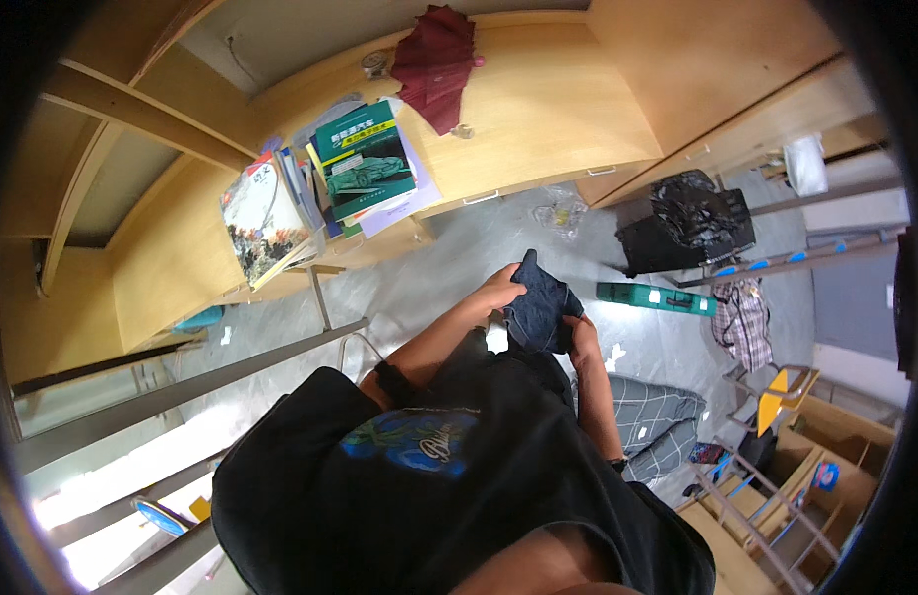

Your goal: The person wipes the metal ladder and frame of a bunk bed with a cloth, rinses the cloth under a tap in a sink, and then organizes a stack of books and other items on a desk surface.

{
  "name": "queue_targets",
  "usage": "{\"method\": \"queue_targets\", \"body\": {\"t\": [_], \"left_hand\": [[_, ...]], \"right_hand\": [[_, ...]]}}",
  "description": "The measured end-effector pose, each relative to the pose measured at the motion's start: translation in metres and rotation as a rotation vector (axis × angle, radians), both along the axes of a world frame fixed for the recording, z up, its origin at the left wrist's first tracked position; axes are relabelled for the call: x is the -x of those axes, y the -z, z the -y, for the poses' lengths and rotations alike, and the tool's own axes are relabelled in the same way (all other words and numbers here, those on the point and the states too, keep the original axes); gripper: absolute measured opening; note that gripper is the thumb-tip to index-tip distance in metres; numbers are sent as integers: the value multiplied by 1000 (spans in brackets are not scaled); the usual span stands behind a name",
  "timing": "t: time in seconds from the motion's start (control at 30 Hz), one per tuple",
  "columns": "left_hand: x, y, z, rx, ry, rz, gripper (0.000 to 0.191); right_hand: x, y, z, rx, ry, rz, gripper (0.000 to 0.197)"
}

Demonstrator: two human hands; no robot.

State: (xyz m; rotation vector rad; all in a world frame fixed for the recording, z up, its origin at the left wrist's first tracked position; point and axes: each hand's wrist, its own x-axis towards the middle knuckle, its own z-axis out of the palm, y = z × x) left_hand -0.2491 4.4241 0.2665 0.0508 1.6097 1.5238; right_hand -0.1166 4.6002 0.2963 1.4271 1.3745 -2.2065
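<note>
A dark navy cloth (539, 309), bunched or folded, is held up in front of my body, above the grey floor. My left hand (501, 291) grips its left edge, the thumb lying on the fabric. At its lower right edge, my right hand (580, 331) pinches the cloth between thumb and fingers. What kind of garment or cloth it is, I cannot tell. A small white thing (496, 336) shows just below my left hand.
Ahead stands a wooden desk (548, 89) with a dark red cloth (438, 71) and stacked books (366, 160). To the right are a green case (656, 297), a black plastic bag (689, 208), a plaid bag (740, 320) and checked grey bedding (656, 416). Metal ladder rails (191, 390) run at left.
</note>
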Motion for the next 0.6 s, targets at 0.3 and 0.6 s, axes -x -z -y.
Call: {"method": "queue_targets", "body": {"t": [0.3, 0.6], "left_hand": [[78, -24, 5, 159, -207, 87, 60], [215, -58, -58, 122, -300, -70, 68]], "right_hand": [[159, 50, -49, 119, -349, -202, 33], [330, 71, -120, 40, -498, -446, 34]]}}
